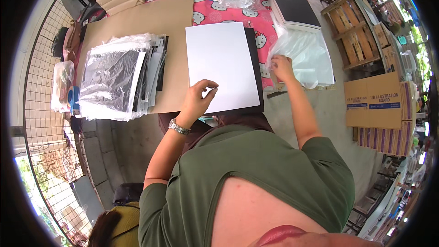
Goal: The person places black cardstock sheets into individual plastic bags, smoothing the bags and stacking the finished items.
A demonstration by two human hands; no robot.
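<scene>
The sheet (pixel 223 57) is white, the tablecloth (pixel 228 16) pink (cat-printed).

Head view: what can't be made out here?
All in the head view:
Black sheet: mostly hidden by the white sheet.
Right hand: its fingertips are too small against the clear plastic to judge the grip.
Wrapped stack: its count is lost in overlapping, glaring plastic.
Person in yellow: cut off by the lower edge.

Left hand (pixel 201 97) above a white sheet (pixel 222 57) (black board (pixel 251 42) beneath), right hand (pixel 282 67) at translucent plastic (pixel 305 57).
</scene>
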